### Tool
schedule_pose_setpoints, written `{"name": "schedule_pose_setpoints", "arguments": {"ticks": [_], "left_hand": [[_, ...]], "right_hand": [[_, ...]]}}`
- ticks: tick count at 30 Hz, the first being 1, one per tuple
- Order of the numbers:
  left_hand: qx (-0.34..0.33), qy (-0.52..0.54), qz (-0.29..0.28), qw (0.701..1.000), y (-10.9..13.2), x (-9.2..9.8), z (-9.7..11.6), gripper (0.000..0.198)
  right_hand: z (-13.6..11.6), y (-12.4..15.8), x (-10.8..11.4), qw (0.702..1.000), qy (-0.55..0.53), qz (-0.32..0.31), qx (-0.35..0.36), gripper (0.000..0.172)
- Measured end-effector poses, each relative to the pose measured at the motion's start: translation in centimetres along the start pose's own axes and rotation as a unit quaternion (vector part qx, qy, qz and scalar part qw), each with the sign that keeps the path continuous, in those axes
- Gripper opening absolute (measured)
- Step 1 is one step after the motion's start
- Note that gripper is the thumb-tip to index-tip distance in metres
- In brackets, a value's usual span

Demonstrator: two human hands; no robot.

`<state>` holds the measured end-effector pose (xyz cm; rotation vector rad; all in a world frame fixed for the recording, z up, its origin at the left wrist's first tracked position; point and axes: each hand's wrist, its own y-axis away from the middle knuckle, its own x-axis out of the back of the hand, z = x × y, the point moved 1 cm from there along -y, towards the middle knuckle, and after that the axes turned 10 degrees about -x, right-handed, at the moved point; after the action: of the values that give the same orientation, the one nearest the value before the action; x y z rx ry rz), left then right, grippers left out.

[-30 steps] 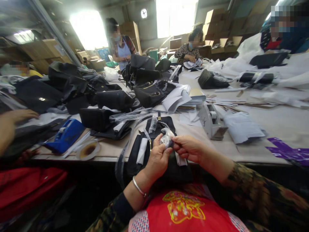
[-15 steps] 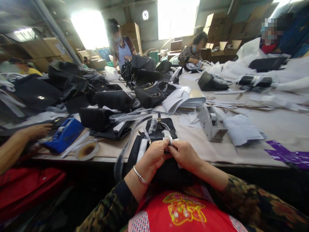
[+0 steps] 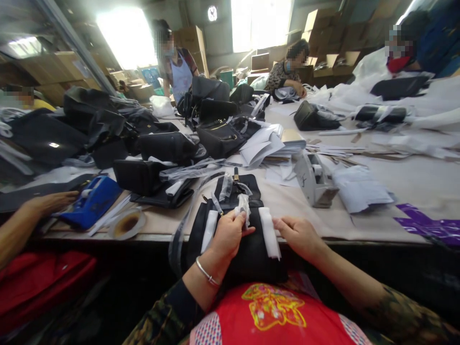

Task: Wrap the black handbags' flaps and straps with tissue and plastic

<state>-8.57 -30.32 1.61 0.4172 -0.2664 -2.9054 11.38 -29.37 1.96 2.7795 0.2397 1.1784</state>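
Note:
A black handbag (image 3: 247,254) lies at the table's front edge, its flap (image 3: 249,184) folded back on the table. My left hand (image 3: 230,235) is closed in a pinch on crumpled white wrapping (image 3: 243,206) at the middle of the bag. A white padding strip (image 3: 209,230) lies along the bag's left side, and another white strip (image 3: 269,235) along its right. My right hand (image 3: 298,235) has its fingers pressed together at the right strip's outer edge; what they grip, if anything, cannot be made out. Clear film covers a strap piece (image 3: 226,187).
Tape dispensers, one blue (image 3: 89,203) and one grey (image 3: 315,182), flank the bag. A tape roll (image 3: 127,224), black bags (image 3: 151,175) and paper sheets (image 3: 266,143) lie around. A co-worker's hand (image 3: 53,202) reaches in at left; other people work across the table.
My right hand has moved away from my left to the right, uncovering the right padding strip. My left hand stays at the white wrapping, slightly lower. The view has shifted a little.

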Motion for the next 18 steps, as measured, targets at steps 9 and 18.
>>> {"name": "schedule_pose_setpoints", "arguments": {"ticks": [9,18], "left_hand": [[-0.034,-0.028,-0.05,0.998,1.7,0.0,-2.3,0.036],[-0.06,-0.063,-0.018,0.996,2.0,-0.1,-1.7,0.023]], "right_hand": [[-0.3,1.9,-2.9,0.952,-0.175,-0.155,-0.197,0.037],[-1.7,4.4,-3.5,0.906,-0.368,-0.171,-0.123,0.033]]}}
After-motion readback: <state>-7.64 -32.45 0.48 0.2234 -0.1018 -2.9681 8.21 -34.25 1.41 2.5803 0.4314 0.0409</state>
